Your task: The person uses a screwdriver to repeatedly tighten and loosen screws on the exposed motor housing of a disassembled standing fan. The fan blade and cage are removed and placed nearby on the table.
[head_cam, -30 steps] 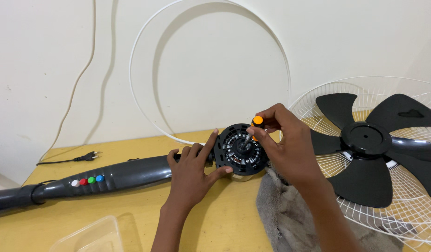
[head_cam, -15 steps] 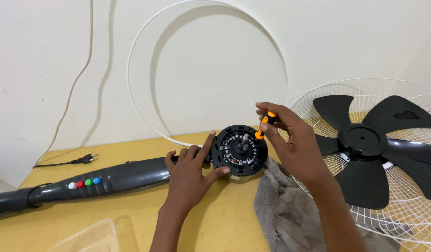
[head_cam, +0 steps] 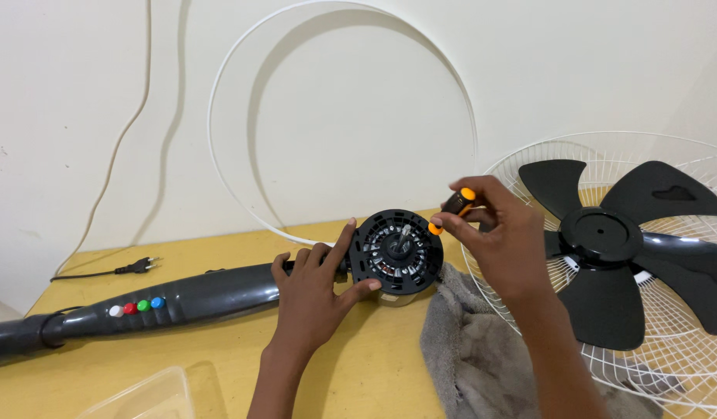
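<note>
My left hand (head_cam: 316,291) wraps the neck of a grey fan body (head_cam: 195,299) lying on the yellow table (head_cam: 374,372), fingers pressed to the round black motor housing (head_cam: 397,252); my right hand (head_cam: 498,237) pinches a short orange-and-black screwdriver (head_cam: 455,206) at the housing's right edge (tip hidden); if it slips, I judge it could gouge the exposed windings; a freed screw might drop into the grey cloth (head_cam: 471,353).

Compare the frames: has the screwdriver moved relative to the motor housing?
Yes. The screwdriver in the right hand has shifted from over the motor housing face to its right rim.
</note>
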